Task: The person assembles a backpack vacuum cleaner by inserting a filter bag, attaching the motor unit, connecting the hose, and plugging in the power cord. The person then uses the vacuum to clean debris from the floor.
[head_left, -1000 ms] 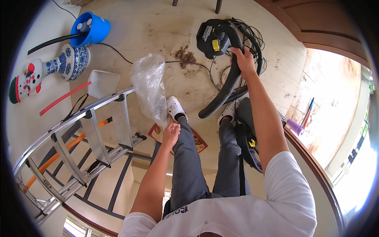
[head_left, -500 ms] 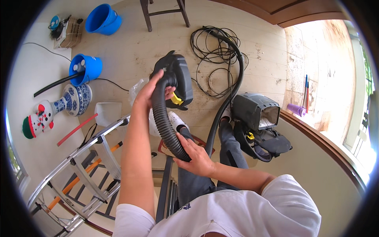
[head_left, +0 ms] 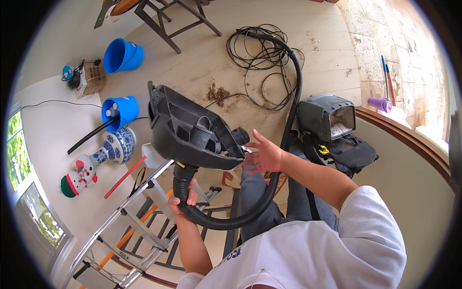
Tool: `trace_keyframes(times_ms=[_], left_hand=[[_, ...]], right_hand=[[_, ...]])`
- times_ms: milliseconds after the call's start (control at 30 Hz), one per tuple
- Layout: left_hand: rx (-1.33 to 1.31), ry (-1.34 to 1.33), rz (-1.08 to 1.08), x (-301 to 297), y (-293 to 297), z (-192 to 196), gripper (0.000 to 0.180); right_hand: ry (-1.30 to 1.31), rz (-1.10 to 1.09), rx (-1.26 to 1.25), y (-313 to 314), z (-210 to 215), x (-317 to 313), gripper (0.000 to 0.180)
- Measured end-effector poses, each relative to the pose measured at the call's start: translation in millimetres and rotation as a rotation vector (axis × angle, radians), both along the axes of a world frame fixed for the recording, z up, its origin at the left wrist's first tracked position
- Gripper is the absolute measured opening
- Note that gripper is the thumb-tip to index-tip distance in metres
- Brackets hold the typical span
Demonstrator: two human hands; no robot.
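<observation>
1. Raised nearer the camera since the earlier frame: black vacuum head (head_left: 192, 132), tilted underside-up; right hand (head_left: 262, 155) now off the hose.
2. Left hand (head_left: 183, 200) fingers clenched around ribbed black hose (head_left: 226, 222) just below the head; right fingers released, spread beside the housing.
3. Advised: steady the housing with the right palm, avoid kinking the hose.
4. Hard moulded plastic; flexible corrugated hose; grey canister (head_left: 327, 115) on the floor, right.

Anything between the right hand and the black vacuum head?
Nothing visible. The right hand is open beside the vacuum head, its fingertips at or just off the rear edge. The left hand grips the hose just below the head.
</observation>
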State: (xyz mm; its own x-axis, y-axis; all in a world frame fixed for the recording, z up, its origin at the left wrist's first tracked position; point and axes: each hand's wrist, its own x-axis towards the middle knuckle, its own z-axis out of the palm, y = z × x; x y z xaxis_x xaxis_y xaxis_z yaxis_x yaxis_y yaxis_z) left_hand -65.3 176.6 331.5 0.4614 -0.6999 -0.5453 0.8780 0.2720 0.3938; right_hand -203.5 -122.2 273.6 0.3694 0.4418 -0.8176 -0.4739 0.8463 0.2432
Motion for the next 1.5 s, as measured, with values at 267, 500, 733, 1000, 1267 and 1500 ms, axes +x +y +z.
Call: trace_keyframes(times_ms=[267,500,733,1000,1267,1500], left_hand=[[0.341,-0.159,-0.078,13,22,-8,0.066],[0.421,-0.492,0.217,58,-30,21,0.075],[0.734,-0.951,0.073,47,-109,102,0.077],[0.897,-1.273,0.09,17,-110,93,0.067],[0.871,-1.339,0.084,1,-110,75,0.063],[0.906,-1.308,0.131,2,-112,74,0.061]], right_hand=[[-0.347,-0.272,-0.274,40,14,26,0.033],[-0.327,-0.151,-0.591,31,19,31,0.033],[-0.438,-0.189,-0.73,30,24,37,0.044],[-0.741,0.645,-1.185,2,36,38,0.028],[-1.37,0.822,-1.285,23,43,62,0.036],[-1.364,0.831,-1.463,44,30,62,0.03]])
